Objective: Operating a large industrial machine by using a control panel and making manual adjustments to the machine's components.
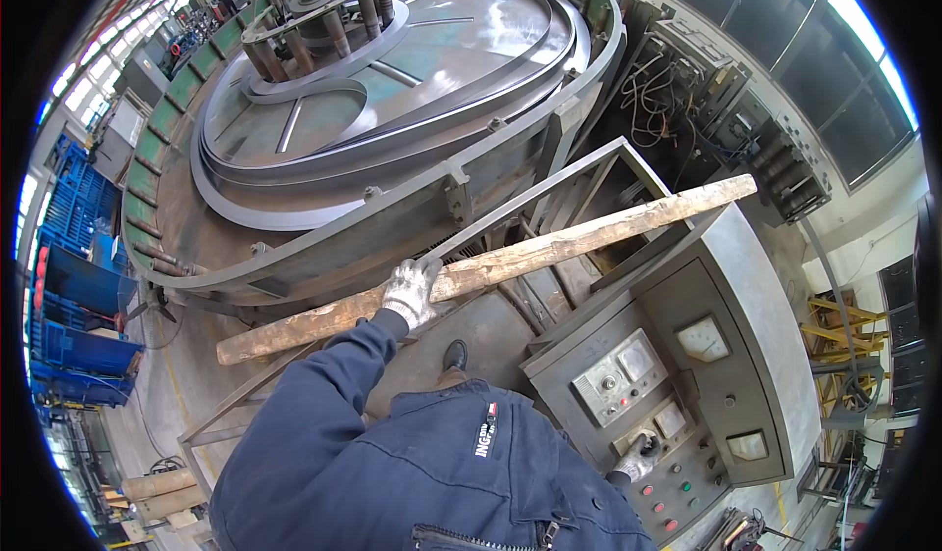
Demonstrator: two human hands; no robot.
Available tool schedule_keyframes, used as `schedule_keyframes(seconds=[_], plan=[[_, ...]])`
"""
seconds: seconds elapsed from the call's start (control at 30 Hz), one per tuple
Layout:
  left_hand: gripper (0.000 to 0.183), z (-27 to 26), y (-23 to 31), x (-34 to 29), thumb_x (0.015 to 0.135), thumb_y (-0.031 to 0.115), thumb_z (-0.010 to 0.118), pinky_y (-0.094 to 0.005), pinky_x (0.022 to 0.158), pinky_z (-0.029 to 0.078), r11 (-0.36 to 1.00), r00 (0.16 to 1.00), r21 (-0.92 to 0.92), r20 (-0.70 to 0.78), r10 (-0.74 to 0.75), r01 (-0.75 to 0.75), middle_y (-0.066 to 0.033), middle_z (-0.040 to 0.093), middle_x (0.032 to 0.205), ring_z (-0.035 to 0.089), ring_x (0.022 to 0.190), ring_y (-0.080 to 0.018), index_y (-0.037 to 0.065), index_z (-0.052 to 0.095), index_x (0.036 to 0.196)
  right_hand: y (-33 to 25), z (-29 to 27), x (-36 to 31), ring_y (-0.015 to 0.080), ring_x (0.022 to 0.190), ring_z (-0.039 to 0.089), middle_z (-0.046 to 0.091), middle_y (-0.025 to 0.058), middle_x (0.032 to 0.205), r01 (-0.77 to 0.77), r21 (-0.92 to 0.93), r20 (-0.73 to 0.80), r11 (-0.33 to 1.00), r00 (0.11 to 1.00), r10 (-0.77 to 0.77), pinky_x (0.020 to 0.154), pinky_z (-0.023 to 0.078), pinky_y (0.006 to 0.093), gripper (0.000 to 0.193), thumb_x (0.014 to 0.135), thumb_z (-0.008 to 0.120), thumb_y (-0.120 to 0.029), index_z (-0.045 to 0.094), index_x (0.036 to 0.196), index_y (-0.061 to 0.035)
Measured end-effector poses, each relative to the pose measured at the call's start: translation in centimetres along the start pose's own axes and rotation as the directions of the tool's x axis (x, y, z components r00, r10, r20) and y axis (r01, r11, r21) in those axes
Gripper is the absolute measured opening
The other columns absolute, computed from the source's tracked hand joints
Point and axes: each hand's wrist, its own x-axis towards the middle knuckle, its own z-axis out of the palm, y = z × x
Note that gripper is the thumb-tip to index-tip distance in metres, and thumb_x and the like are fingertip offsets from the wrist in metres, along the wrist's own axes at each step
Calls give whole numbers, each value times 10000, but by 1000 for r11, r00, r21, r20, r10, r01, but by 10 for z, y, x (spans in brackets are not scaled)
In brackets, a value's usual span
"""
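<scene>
The left hand (410, 292), in a white work glove, is reaching forward and gripping a long rough wooden pole (491, 268) near its middle; the pole is slanting up to the right. The gloved right hand (640, 457) is pressing on the grey metal control panel (687, 374), its grip unclear. Beyond the left hand, a large round steel turntable (392, 90) is holding coiled dark steel strip (294, 183).

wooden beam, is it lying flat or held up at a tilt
Tilted: the left hand grips the wooden beam; its far end rises over the control cabinet.
</scene>
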Motion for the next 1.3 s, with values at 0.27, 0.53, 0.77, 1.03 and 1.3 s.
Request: schedule_keyframes(seconds=[0.27,0.53,0.77,1.03,1.3], plan=[[926,0,-2,2,733,450,866,-515,1104,435,1000,1000,5,-4,7,-7,-146,516,1477,518,1258,-386,69,490,1489,8,6,2,314,1095,703,737,173,1207,-33,2,8,999,999,33,964,550,411,413,972,738,-334,698,1266,-45],[911,-1,-1,0,736,454,863,-508,1077,457,1000,1000,15,-25,8,-8,-146,522,1453,527,1224,-381,68,498,1477,-3,3,-1,306,1094,705,739,171,1208,-24,1,7,1000,1000,24,965,551,410,423,968,744,-338,697,1271,-47],[910,4,-5,0,744,471,850,-508,1078,456,999,1000,32,-2,7,-7,-152,519,1447,527,1226,-380,65,501,1480,-4,2,-1,282,1089,704,737,173,1212,-34,66,13,997,999,33,965,549,393,382,969,752,-260,690,1272,-36],[917,-1,0,1,746,483,846,-502,1093,452,1000,1000,20,23,-10,10,-157,519,1457,522,1253,-381,61,509,1487,-12,-5,-3,268,1097,691,727,172,1221,-32,73,31,997,999,29,984,534,380,381,978,754,-231,664,1287,-27],[918,3,-3,1,754,509,840,-504,1099,446,1000,1000,14,9,2,-2,-161,518,1471,522,1260,-378,55,515,1483,-6,-3,-1,272,1100,703,735,167,1224,-7,45,7,999,1000,7,974,542,383,400,973,761,-281,687,1271,-25]])
